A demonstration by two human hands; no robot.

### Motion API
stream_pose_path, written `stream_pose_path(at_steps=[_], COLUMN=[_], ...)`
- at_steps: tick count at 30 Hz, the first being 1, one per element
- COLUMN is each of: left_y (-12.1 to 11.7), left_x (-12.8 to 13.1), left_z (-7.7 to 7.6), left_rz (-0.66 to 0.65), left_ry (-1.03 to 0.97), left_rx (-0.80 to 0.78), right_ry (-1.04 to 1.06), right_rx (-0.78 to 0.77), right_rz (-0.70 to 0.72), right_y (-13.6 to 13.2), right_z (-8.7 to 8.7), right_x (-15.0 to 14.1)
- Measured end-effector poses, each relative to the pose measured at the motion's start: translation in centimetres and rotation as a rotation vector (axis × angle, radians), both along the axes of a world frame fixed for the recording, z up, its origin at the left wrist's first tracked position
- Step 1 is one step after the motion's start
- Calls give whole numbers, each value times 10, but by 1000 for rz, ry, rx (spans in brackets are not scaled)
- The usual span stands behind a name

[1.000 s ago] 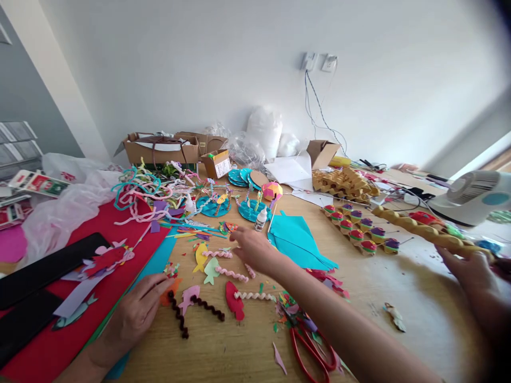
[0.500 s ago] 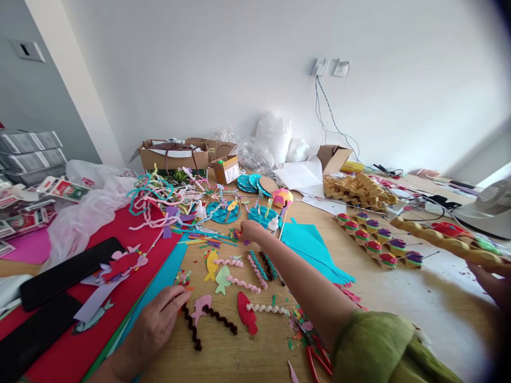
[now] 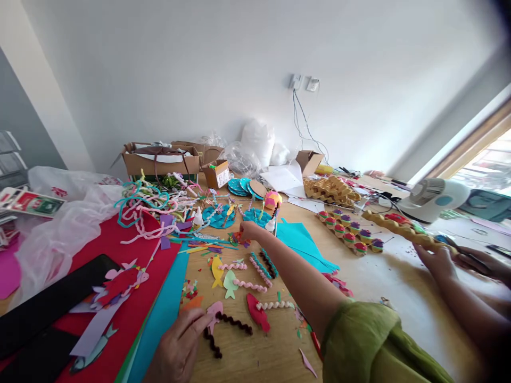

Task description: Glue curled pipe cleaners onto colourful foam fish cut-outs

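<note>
My left hand (image 3: 178, 340) is at the lower front, fingers pressed together at the edge of a pink paper fish (image 3: 214, 311). A dark brown wavy fuzzy strip (image 3: 235, 322) lies against that fish, a second one below. An orange paper piece (image 3: 192, 304) lies behind the hand. My right hand (image 3: 248, 232), at the end of a green sleeve, is closed over small colourful paper pieces (image 3: 235, 238); what its fingers hold is hidden. Between the hands lie a yellow fish (image 3: 216, 271) and a light green fish (image 3: 230, 284) with pink strips. A red fish (image 3: 257, 313) with a whitish strip lies nearer.
Blue sheets (image 3: 297, 242) lie right of my forearm; a glue bottle (image 3: 270, 226) stands behind it. A red sheet (image 3: 115, 239) covers the left. At right, another person's hands (image 3: 437, 260) hold an egg-carton strip (image 3: 407, 231) beside painted egg-carton cups (image 3: 347, 234) and a fan (image 3: 433, 198).
My left hand has shifted from the orange paper piece to the pink fish. My right hand has lowered and closed over the small colourful pieces. The camera view has turned.
</note>
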State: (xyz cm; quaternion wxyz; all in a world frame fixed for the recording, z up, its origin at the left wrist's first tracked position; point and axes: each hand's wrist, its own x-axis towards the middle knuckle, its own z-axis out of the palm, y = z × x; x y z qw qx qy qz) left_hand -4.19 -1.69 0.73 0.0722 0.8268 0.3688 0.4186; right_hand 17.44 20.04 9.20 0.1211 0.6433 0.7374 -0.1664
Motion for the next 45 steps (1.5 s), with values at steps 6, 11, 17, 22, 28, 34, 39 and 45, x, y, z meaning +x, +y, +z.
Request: stream_pose_path(at_steps=[6,11,17,22,28,34,39,45], left_y=[7,8,4,8,11,9,12,54], left_x=[-6,-8,-11,-8,-4,-6,0,32], left_z=[-6,-12,-6,2,4,2,39,91], left_rz=[-16,-17,5,-2,-11,49,152,7], left_ry=[-6,-3,53,82,39,-95,-541,-1013], left_rx=[74,57,12,106,110,7,-474,-931], right_ry=[-9,-11,37,184,459,862,1168,1373], right_rx=[-51,-58,-75,-116,-151,-184,-258,-378], right_rz=[-42,-51,-65,-89,-183,-212,-189,-133], right_y=[7,11,16,20,28,11,-20,-55], right_z=[-3,-7,-9,-12,-17,-15,-2,14], right_x=[-3,-3,-1,11,25,27,17,-9])
